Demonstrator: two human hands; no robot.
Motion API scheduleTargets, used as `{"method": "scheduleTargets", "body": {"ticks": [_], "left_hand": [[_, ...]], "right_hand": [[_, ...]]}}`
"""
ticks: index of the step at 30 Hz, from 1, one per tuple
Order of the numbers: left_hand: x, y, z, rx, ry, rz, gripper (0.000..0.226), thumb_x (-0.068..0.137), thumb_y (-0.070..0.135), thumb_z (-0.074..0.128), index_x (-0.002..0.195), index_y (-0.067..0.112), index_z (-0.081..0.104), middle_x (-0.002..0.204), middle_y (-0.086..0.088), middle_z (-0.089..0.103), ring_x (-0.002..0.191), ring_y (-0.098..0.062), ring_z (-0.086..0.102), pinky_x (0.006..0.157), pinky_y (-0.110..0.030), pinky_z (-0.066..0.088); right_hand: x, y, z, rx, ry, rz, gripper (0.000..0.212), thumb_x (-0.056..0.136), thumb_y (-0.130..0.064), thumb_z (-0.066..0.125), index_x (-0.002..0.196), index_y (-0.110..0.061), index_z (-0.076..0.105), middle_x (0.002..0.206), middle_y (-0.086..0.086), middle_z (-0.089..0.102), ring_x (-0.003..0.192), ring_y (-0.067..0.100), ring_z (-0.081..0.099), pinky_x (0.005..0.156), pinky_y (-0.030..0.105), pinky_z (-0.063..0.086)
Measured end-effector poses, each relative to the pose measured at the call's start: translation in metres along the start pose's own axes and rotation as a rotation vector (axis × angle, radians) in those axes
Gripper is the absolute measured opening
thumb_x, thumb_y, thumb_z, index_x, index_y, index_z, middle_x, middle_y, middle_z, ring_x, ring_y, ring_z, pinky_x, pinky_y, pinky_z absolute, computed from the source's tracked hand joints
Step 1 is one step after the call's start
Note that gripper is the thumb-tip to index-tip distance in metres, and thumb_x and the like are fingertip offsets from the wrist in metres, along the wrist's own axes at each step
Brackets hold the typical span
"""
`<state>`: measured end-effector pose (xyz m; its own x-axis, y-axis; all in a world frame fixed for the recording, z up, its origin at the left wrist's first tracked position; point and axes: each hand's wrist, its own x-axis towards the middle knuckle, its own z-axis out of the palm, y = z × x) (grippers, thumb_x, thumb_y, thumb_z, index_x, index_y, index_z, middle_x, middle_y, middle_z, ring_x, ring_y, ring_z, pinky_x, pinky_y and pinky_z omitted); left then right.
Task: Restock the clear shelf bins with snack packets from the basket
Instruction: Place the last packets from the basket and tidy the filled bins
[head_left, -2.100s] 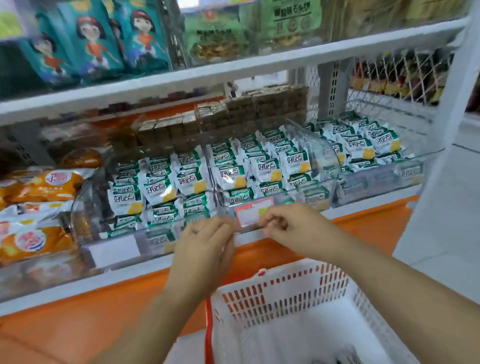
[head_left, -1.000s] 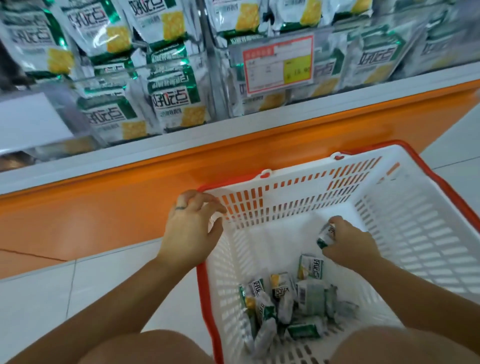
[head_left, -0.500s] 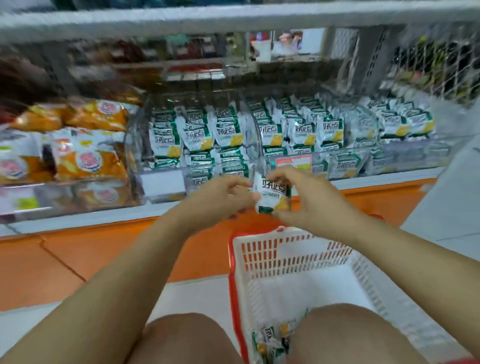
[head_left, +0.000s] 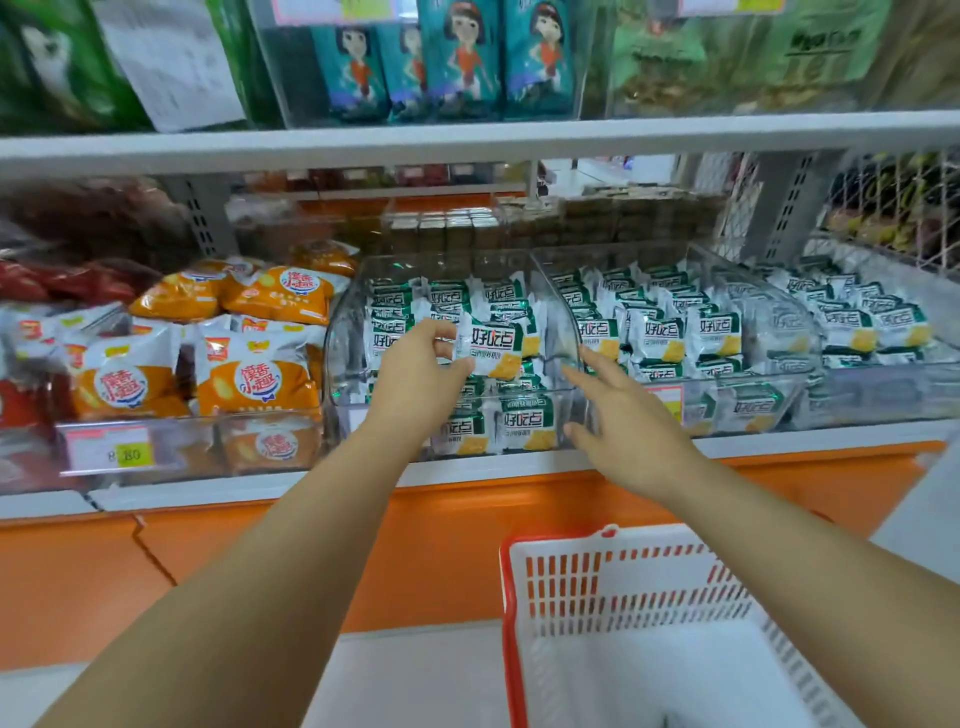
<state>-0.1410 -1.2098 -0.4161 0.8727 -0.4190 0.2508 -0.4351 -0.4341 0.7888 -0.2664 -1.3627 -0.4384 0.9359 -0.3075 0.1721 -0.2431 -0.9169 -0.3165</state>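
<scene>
My left hand (head_left: 422, 374) pinches a white and green snack packet (head_left: 493, 345) over the left clear bin (head_left: 340, 364), which is full of the same packets. My right hand (head_left: 621, 421) hovers in front of the divider between that bin and the middle clear bin (head_left: 779, 387), fingers spread and holding nothing. The white basket with a red rim (head_left: 613, 582) stands on the floor at the lower right; its contents are out of view.
Orange snack bags (head_left: 260, 379) fill the bin to the left. A third bin of green packets (head_left: 872, 322) lies at the far right. A white shelf edge (head_left: 467, 140) runs overhead with teal packs (head_left: 462, 57) above it. An orange base panel (head_left: 260, 545) fronts the shelf.
A packet was taken from the basket by the right hand, passed between both hands, and is now held by the left hand alone over the left bin. The right hand has let go.
</scene>
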Motion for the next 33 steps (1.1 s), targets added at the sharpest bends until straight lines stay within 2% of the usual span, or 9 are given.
{"method": "scheduleTargets", "body": {"ticks": [8,12,17,23,25,27,29,31,33], "left_hand": [[0.059,0.004,0.051,0.031,-0.116,-0.077,0.036,0.093,0.01,0.059,0.124,0.016,0.041,0.083,-0.002,0.047,0.06,-0.014,0.045,0.048,-0.026,0.034],[0.077,-0.005,0.068,0.315,-0.155,0.022,0.038,0.093,0.006,0.057,0.123,0.019,0.037,0.07,-0.008,0.048,0.06,-0.024,0.048,0.052,-0.035,0.038],[0.088,-0.017,0.073,0.577,-0.151,0.055,0.035,0.092,0.008,0.056,0.123,0.021,0.046,0.116,-0.015,0.047,0.083,-0.033,0.057,0.074,-0.043,0.052],[0.076,-0.005,0.064,0.715,-0.113,0.092,0.053,0.094,0.025,0.059,0.141,0.023,0.035,0.136,-0.012,0.035,0.11,-0.034,0.05,0.072,-0.04,0.043],[0.062,0.0,0.056,0.679,-0.028,0.153,0.053,0.094,0.029,0.057,0.142,0.024,0.035,0.138,-0.009,0.036,0.111,-0.031,0.049,0.072,-0.038,0.042],[0.038,0.0,0.05,0.529,0.103,0.282,0.042,0.095,0.027,0.054,0.136,0.024,0.044,0.136,-0.004,0.042,0.094,-0.024,0.056,0.07,-0.035,0.045],[0.008,-0.007,0.046,0.356,0.175,0.459,0.03,0.095,0.019,0.053,0.125,0.02,0.055,0.124,-0.001,0.052,0.076,-0.015,0.057,0.066,-0.033,0.045],[-0.022,-0.023,0.05,0.29,0.17,0.607,0.024,0.091,0.012,0.051,0.112,0.016,0.062,0.109,-0.001,0.06,0.077,-0.017,0.06,0.064,-0.032,0.049],[-0.045,-0.05,0.063,0.268,0.067,0.654,0.023,0.089,0.014,0.048,0.106,0.016,0.063,0.102,0.0,0.063,0.08,-0.02,0.062,0.065,-0.031,0.051]], "right_hand": [[-0.002,0.01,0.001,-0.061,0.024,-0.064,0.064,0.094,-0.031,0.054,0.149,-0.026,0.023,0.159,-0.012,-0.006,0.14,0.016,0.025,0.103,0.031,0.036],[-0.001,0.017,0.001,-0.037,0.024,-0.097,0.064,0.094,-0.031,0.054,0.149,-0.029,0.022,0.158,-0.016,-0.006,0.143,0.011,0.015,0.104,0.026,0.033],[0.0,0.024,0.007,-0.017,0.032,-0.113,0.063,0.093,-0.029,0.054,0.148,-0.029,0.024,0.158,-0.017,-0.007,0.143,0.009,0.01,0.104,0.025,0.034],[-0.004,0.025,0.01,-0.003,0.033,-0.133,0.061,0.094,-0.029,0.053,0.148,-0.03,0.024,0.156,-0.02,-0.01,0.143,0.007,0.009,0.097,0.026,0.041],[-0.012,0.03,0.016,0.029,0.09,-0.187,0.054,0.093,-0.023,0.053,0.144,-0.029,0.036,0.158,-0.018,0.0,0.142,0.006,0.016,0.092,0.021,0.04],[-0.021,0.038,0.022,0.058,0.245,-0.275,0.04,0.089,-0.014,0.057,0.128,-0.023,0.058,0.151,-0.009,0.032,0.13,0.01,0.039,0.089,0.02,0.04],[-0.027,0.046,0.03,0.081,0.354,-0.315,0.026,0.084,-0.013,0.056,0.106,-0.018,0.069,0.12,-0.005,0.062,0.106,0.012,0.055,0.086,0.023,0.046],[-0.033,0.058,0.047,0.06,0.288,-0.318,0.02,0.082,-0.014,0.057,0.094,-0.017,0.071,0.094,-0.005,0.07,0.086,0.013,0.061,0.078,0.025,0.05],[-0.045,0.071,0.071,0.084,0.062,-0.191,0.019,0.085,-0.015,0.057,0.097,-0.018,0.071,0.091,-0.004,0.07,0.08,0.015,0.063,0.073,0.025,0.05]]}}
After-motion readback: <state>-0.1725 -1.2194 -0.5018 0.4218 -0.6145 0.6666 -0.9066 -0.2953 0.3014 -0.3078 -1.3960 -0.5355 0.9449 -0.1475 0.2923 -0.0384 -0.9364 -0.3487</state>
